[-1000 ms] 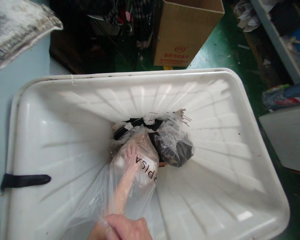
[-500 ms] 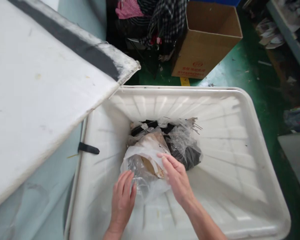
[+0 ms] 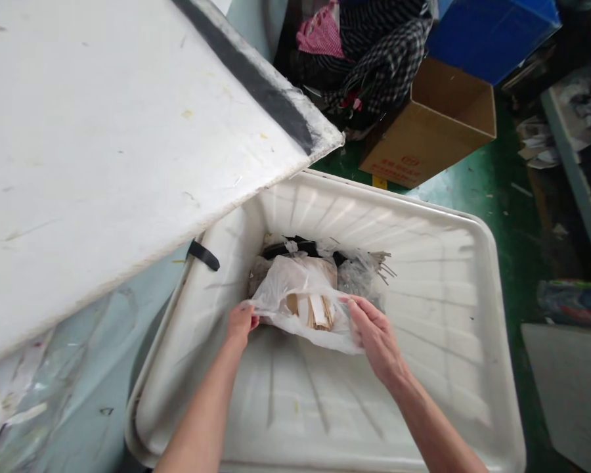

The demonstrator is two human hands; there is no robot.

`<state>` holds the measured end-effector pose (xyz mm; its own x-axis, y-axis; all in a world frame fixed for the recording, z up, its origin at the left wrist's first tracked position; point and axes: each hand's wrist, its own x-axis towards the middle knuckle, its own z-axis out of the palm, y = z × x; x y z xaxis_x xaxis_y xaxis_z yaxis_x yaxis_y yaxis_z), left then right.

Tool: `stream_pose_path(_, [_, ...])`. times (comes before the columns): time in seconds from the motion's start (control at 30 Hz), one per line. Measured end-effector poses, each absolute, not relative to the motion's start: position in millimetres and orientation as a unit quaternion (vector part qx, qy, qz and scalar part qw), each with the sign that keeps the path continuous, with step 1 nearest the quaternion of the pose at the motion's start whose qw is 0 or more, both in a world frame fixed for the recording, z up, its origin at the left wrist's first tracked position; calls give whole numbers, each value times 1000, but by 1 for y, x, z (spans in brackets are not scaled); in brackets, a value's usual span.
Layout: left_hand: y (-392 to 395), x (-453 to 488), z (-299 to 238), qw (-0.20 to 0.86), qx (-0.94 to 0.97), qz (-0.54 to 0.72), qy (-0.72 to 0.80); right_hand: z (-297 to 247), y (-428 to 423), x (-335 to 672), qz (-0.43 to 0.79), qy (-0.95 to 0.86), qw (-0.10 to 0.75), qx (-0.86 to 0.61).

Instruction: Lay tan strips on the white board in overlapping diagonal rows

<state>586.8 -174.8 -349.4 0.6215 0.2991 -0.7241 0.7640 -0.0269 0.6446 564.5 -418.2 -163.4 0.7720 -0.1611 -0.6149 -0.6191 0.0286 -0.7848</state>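
Note:
Inside a deep white plastic bin (image 3: 423, 368), a thin translucent plastic bag (image 3: 295, 279) is stretched between my two hands. My left hand (image 3: 241, 320) is closed on the left edge of its mouth. On the opposite edge, my right hand (image 3: 372, 328) pinches the plastic between thumb and fingers. Through the open mouth show tan and white cardboard pieces (image 3: 318, 311), standing close together. Behind the bag lie a crumpled clear plastic wrapping (image 3: 358, 274), a black item (image 3: 300, 247) and several thin sticks (image 3: 381, 263).
A white board-like table top (image 3: 128, 144) with a worn corner overhangs the bin's left side. A black strap (image 3: 204, 256) hangs on the rim. Beyond stand an open cardboard box (image 3: 428, 131), a blue box (image 3: 492, 36) and piled checked cloth (image 3: 394, 66). Shelving (image 3: 576, 177) is at right.
My left hand, open before, has closed on the bag's left edge. The hands have moved apart, pulling the bag's mouth wider. The view has turned, tilting the bin and table.

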Motion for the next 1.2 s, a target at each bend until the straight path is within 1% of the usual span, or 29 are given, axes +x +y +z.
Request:
stream_pose_path(0.13, [-185, 601, -330, 670, 625, -219, 337, -181, -416, 558, 218, 233, 647, -692])
stream_pose_path(0.27, [-189, 607, -290, 726, 586, -223, 283, -184, -411, 558, 193, 246, 674, -669])
stream_pose_path(0.33, [-186, 609, -267, 738, 577, -214, 276, -173, -409, 560, 175, 246, 689, -658])
stream_pose_path(0.43, [-179, 609, -232, 743, 573, -214, 270, -145, -410, 559, 163, 263, 690, -654])
stream_pose_path(0.57, [-175, 596, -184, 734, 578, -250, 255, -104, -417, 542, 160, 313, 673, -651])
stream_pose_path(0.67, [-172, 587, -160, 723, 590, -259, 247, -90, -422, 527, 153, 333, 653, -663])
stream_pose_path(0.73, [-171, 585, -161, 722, 594, -256, 245, -98, -424, 521, 146, 342, 649, -664])
stream_pose_path(0.8, [-170, 586, -176, 708, 618, -245, 239, -119, -422, 520, 145, 350, 660, -649])
stream_pose_path(0.97, [-161, 590, -236, 580, 751, -239, 208, -184, -393, 529, 180, 369, 707, -576])
stream_pose_path(1.03, [-151, 589, -251, 537, 781, -252, 195, -201, -377, 535, 179, 316, 706, -608])
stream_pose_path(1.1, [-138, 588, -259, 489, 812, -256, 187, -214, -363, 543, 162, 264, 684, -661])
stream_pose_path(1.2, [-118, 586, -264, 434, 845, -251, 187, -233, -351, 553, 155, 247, 664, -688])
